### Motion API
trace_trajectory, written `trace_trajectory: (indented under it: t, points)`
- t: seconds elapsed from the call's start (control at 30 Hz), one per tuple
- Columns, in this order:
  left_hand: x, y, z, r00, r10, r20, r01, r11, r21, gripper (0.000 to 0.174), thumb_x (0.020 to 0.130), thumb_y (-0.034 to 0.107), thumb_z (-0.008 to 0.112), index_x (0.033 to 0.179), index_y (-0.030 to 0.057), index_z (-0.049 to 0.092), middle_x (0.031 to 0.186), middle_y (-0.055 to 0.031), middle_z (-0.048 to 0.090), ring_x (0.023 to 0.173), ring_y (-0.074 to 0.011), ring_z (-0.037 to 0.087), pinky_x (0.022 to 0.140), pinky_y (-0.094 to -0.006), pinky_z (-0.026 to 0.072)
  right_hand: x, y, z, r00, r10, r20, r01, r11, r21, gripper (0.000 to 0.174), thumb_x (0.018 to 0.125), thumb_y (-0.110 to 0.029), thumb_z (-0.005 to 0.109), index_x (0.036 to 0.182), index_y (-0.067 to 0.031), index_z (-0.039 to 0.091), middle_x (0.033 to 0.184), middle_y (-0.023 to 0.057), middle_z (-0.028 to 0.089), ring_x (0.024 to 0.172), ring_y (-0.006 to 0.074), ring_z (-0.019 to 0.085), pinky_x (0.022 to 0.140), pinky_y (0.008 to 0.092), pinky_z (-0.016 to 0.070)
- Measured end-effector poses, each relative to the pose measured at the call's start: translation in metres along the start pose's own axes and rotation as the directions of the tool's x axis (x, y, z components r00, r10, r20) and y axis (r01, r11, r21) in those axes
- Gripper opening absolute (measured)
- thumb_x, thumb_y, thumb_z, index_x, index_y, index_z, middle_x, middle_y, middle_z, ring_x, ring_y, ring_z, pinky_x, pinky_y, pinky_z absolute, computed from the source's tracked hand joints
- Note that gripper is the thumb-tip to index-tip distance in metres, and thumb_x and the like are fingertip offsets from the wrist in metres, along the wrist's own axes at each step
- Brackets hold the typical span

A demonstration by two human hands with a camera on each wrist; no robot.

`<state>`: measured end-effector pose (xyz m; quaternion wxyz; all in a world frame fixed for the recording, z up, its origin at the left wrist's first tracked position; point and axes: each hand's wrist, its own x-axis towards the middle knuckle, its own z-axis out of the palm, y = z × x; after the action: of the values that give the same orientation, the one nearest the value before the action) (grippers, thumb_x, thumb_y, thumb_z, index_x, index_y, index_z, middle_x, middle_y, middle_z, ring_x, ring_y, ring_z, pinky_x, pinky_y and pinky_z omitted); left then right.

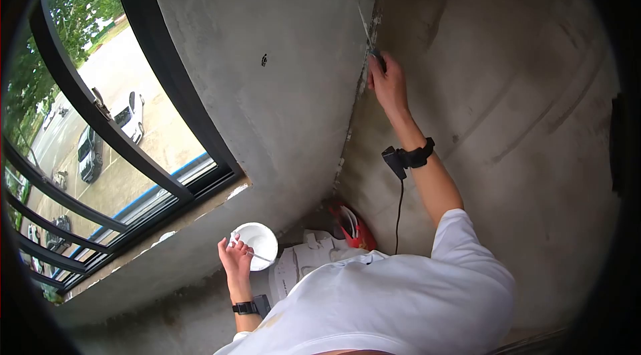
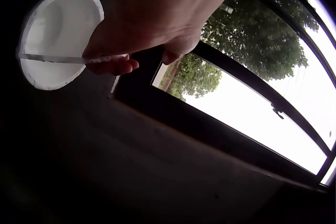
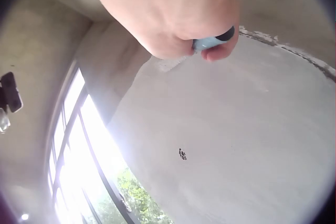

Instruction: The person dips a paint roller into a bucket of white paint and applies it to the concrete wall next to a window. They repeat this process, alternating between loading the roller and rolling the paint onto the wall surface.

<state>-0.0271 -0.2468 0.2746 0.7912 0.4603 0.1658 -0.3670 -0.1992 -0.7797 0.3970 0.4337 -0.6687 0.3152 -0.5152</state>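
The right hand (image 1: 388, 85) is gripping a putty knife (image 1: 366, 33) in a closed fist, pressing its blade into the wall corner (image 1: 348, 134), seemingly filling the seam, while the left hand (image 1: 235, 259) is pinching the bowl (image 1: 266, 230) down low; the next stroke calls for steady pressure.

No word, label, brand or number is legible anywhere; the dark print on the white sack (image 1: 300, 265) is too small to read.

- Site type: unfinished room in a building under construction, above street level.
- Walls (image 1: 280, 128): bare grey cement render; rough, patchy corner joint (image 1: 354, 114).
- Window frame (image 1: 175, 61): dark metal; parked cars (image 1: 131, 116) visible below.
- Floor: crumpled paper sacks (image 1: 300, 265).
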Motion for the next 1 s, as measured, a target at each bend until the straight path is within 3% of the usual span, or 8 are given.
trace_trajectory:
  t: [0.07, 0.1, 0.17, 0.3, 0.5, 0.6, 0.83, 1.0]
  points:
    - [0.004, -0.001, 0.007, 1.000, -0.002, -0.006, 0.002, 1.000, -0.011, 0.036, 0.087, 0.040, 0.059, 0.097, 0.0060, 0.057, 0.070, 0.0003, 0.050, 0.062, -0.0139, 0.048, 0.063, -0.0284, 0.0419, 0.011, -0.026, 0.011, 0.989, 0.137, 0.049, -0.145, 0.943, 0.300, 0.028, 0.104, -0.026, 0.054, 0.087, -0.0041, 0.058, 0.064, -0.0021, 0.051, 0.053, 0.0052, 0.046, 0.046, 0.0239, 0.0352]
    - [0.005, -0.001, 0.010, 1.000, -0.014, -0.004, 0.014, 1.000, -0.015, 0.036, 0.087, 0.040, 0.059, 0.097, 0.0058, 0.057, 0.070, 0.0001, 0.051, 0.061, -0.0141, 0.048, 0.063, -0.0284, 0.0419, 0.017, -0.022, 0.015, 0.989, 0.140, 0.049, -0.148, 0.942, 0.300, 0.028, 0.104, -0.026, 0.054, 0.087, -0.0041, 0.058, 0.064, -0.0021, 0.051, 0.053, 0.0052, 0.046, 0.046, 0.0239, 0.0352]
    - [-0.022, -0.007, 0.016, 1.000, -0.012, 0.024, 0.012, 1.000, 0.005, 0.036, 0.087, 0.040, 0.059, 0.097, 0.0055, 0.057, 0.068, 0.0003, 0.050, 0.061, -0.0141, 0.048, 0.063, -0.0284, 0.0416, 0.011, -0.018, -0.017, 0.999, 0.028, 0.034, -0.034, 0.982, 0.187, 0.030, 0.104, -0.026, 0.053, 0.084, -0.0034, 0.056, 0.064, -0.0008, 0.053, 0.054, 0.0073, 0.049, 0.048, 0.0264, 0.0396]
    - [-0.009, -0.007, 0.014, 0.997, -0.027, 0.068, 0.026, 1.000, 0.016, 0.038, 0.089, 0.042, 0.057, 0.098, 0.0051, 0.060, 0.067, 0.0004, 0.052, 0.063, -0.0136, 0.051, 0.066, -0.0294, 0.0441, 0.004, 0.039, -0.007, 0.999, 0.041, -0.010, -0.041, 0.998, -0.053, 0.032, 0.104, -0.027, 0.052, 0.085, -0.0005, 0.055, 0.064, 0.0049, 0.055, 0.054, 0.0135, 0.053, 0.051, 0.0322, 0.0428]
    - [-0.030, -0.016, 0.027, 1.000, -0.006, -0.030, 0.008, 0.999, 0.050, 0.036, 0.088, 0.040, 0.058, 0.095, 0.0051, 0.057, 0.064, 0.0015, 0.047, 0.059, -0.0134, 0.046, 0.061, -0.0281, 0.0401, -0.076, 0.066, -0.018, 0.991, 0.134, 0.014, -0.130, 0.975, -0.179, 0.036, 0.103, -0.025, 0.051, 0.084, 0.0042, 0.050, 0.063, 0.0218, 0.054, 0.054, 0.0339, 0.053, 0.055, 0.0420, 0.0425]
    - [-0.055, -0.022, 0.025, 1.000, -0.001, -0.025, 0.002, 0.999, 0.052, 0.035, 0.088, 0.040, 0.058, 0.094, 0.0052, 0.057, 0.065, 0.0013, 0.048, 0.060, -0.0132, 0.046, 0.061, -0.0280, 0.0397, -0.124, 0.079, -0.033, 0.989, 0.146, 0.035, -0.134, 0.963, -0.234, 0.036, 0.103, -0.026, 0.051, 0.086, 0.0059, 0.049, 0.069, 0.0302, 0.054, 0.065, 0.0477, 0.055, 0.058, 0.0462, 0.0424]
    - [-0.072, -0.029, 0.013, 0.999, 0.019, -0.033, -0.018, 0.999, 0.027, 0.035, 0.088, 0.040, 0.058, 0.093, 0.0055, 0.057, 0.066, 0.0011, 0.048, 0.061, -0.0134, 0.046, 0.062, -0.0287, 0.0403, -0.190, 0.104, -0.041, 0.953, 0.291, 0.081, -0.258, 0.923, -0.285, 0.038, 0.103, -0.028, 0.051, 0.087, 0.0062, 0.050, 0.073, 0.0314, 0.056, 0.075, 0.0519, 0.056, 0.063, 0.0506, 0.0428]
    - [-0.070, -0.032, 0.010, 0.999, 0.014, -0.048, -0.013, 1.000, 0.010, 0.035, 0.088, 0.041, 0.058, 0.093, 0.0057, 0.057, 0.066, 0.0007, 0.048, 0.061, -0.0139, 0.046, 0.063, -0.0287, 0.0412, -0.132, 0.095, -0.038, 0.987, 0.151, -0.046, -0.158, 0.956, -0.248, 0.040, 0.103, -0.031, 0.051, 0.083, 0.0044, 0.051, 0.067, 0.0261, 0.057, 0.064, 0.0442, 0.058, 0.059, 0.0472, 0.0432]
